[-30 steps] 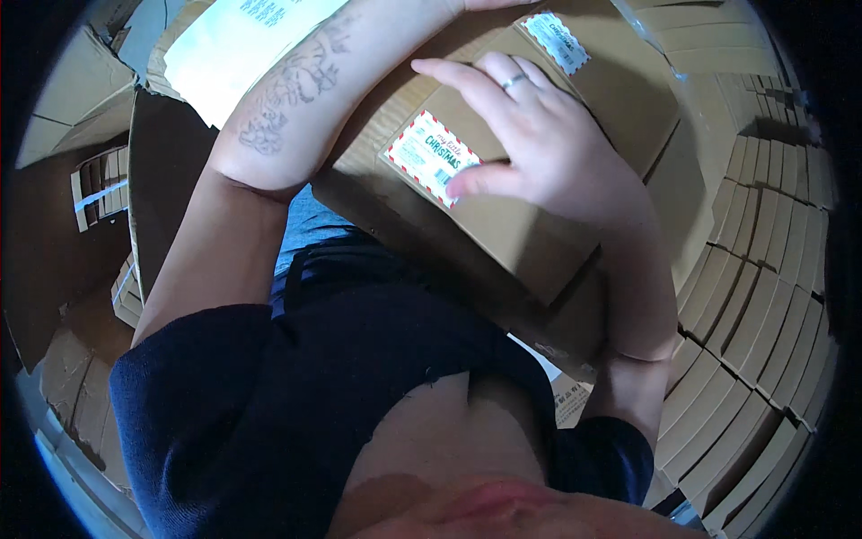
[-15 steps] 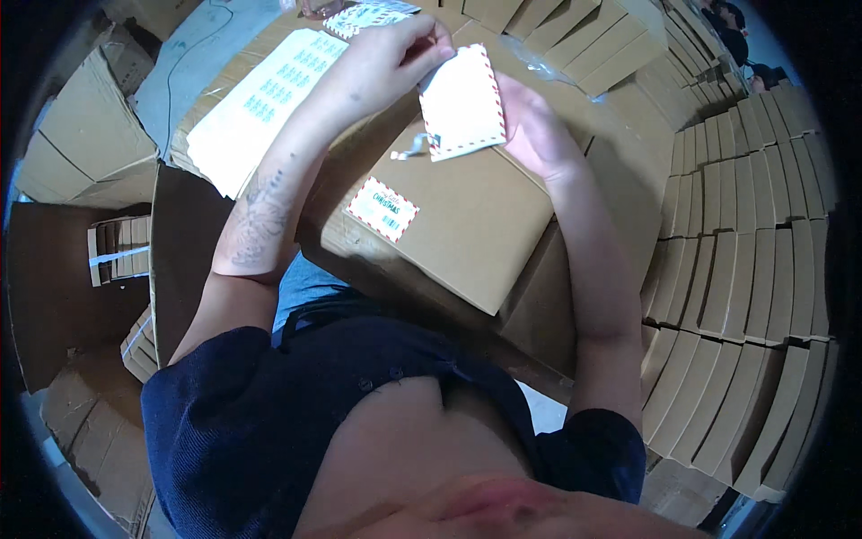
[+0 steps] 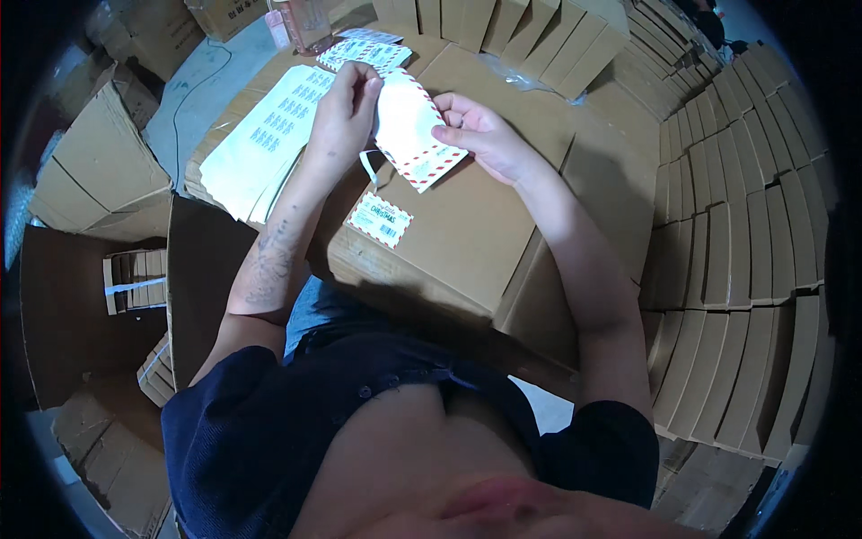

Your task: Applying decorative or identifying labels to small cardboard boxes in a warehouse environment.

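Label sheet (image 3: 411, 126), white with a red-striped border, pinched at its top edge by the left hand (image 3: 346, 108) and at its side by the right hand (image 3: 480, 135). Below both hands: cardboard box (image 3: 467, 234) bearing one stuck label (image 3: 380, 220). Left of the left hand: printed sheets (image 3: 260, 148).

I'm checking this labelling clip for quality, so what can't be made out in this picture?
- Head view: the face of the white sticker sheet, turned away; the left hand and right hand cover its edges.
- The print on the label on the cardboard box: too small.
- The pink bottle: cut off by the top edge.
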Action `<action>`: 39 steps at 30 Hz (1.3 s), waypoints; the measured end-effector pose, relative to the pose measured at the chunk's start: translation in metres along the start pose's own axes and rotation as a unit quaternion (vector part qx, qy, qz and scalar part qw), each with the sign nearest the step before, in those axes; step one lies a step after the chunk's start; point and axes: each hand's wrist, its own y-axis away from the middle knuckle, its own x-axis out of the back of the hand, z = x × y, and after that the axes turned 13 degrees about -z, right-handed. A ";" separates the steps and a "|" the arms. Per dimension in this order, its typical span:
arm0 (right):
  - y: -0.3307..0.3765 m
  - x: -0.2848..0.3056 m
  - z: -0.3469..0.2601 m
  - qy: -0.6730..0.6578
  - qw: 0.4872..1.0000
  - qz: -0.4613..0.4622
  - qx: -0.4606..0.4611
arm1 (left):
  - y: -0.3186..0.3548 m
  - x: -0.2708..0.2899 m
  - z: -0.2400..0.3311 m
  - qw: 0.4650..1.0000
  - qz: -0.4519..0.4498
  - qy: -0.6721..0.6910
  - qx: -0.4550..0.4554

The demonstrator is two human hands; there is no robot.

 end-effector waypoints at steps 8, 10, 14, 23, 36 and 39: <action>0.005 0.022 0.005 -0.122 0.991 0.043 0.032 | 0.035 0.067 -0.005 0.972 -0.098 0.211 -0.015; 0.004 0.023 0.011 -0.130 0.988 0.067 0.047 | 0.093 0.110 -0.019 0.862 -0.399 0.263 0.168; 0.006 0.019 0.009 -0.144 0.985 0.082 0.044 | 0.184 0.098 -0.067 0.662 -0.616 0.339 0.259; 0.017 -0.002 -0.018 -0.022 0.981 0.186 -0.045 | 0.226 -0.017 -0.086 0.825 -0.484 0.061 0.287; 0.196 -0.142 -0.052 0.010 0.858 0.495 0.139 | 0.212 -0.059 -0.071 0.834 -0.538 0.050 0.112; 0.216 -0.168 -0.045 0.041 0.808 0.574 0.129 | 0.209 -0.063 -0.065 0.836 -0.541 0.045 0.081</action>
